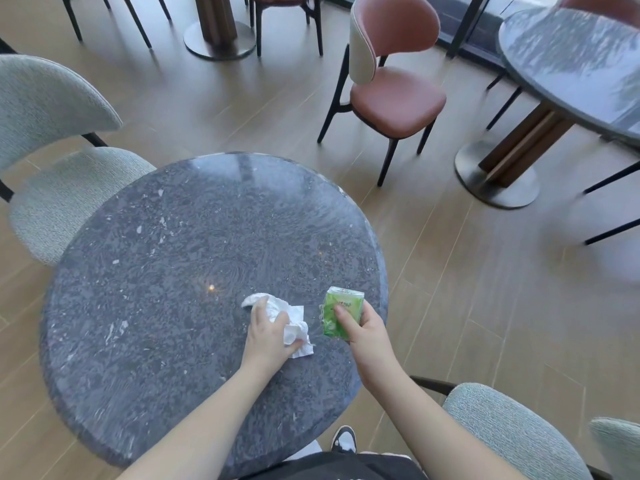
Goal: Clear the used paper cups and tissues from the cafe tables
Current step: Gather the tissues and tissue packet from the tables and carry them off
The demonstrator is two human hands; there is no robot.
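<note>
Centrally, left hand (pixel 269 332) gripping tissues (pixel 292 322), table (pixel 145 258) edge nearby

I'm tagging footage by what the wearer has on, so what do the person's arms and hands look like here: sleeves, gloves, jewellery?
Both forearms are bare all the way to the bottom edge of the picture, with no sleeve in view. The left hand and right hand wear no gloves, and no ring, watch or bracelet shows. Fingernails look short; whether they are painted cannot be told.
</note>
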